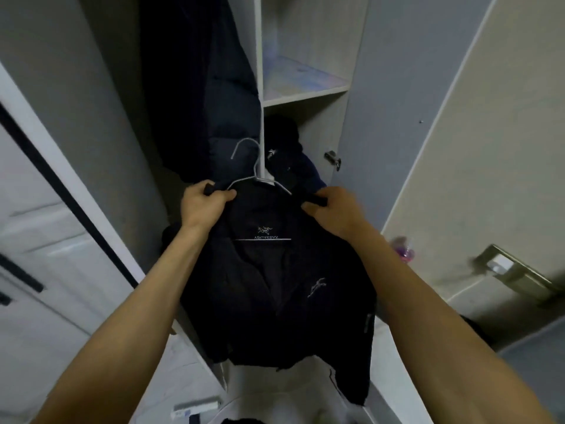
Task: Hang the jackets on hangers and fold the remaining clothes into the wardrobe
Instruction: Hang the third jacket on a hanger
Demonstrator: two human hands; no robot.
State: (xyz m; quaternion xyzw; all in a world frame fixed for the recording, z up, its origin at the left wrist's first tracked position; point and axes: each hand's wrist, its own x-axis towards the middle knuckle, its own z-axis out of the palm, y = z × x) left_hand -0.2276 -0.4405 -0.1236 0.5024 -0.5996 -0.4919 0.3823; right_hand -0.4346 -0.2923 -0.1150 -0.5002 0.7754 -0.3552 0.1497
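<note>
Both hands, left hand [204, 206] and right hand [333, 211], are gripping the dark jacket [275, 289] shoulders, fingers clamped on fabric; wire hanger [248, 166] is sitting between them. Next: hooking it onto the wardrobe [305, 96] rail, unseen

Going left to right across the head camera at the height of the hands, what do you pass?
Left wardrobe door → left hand gripping the jacket's shoulder → wire hanger → right hand gripping the other shoulder → right wardrobe door.
</note>
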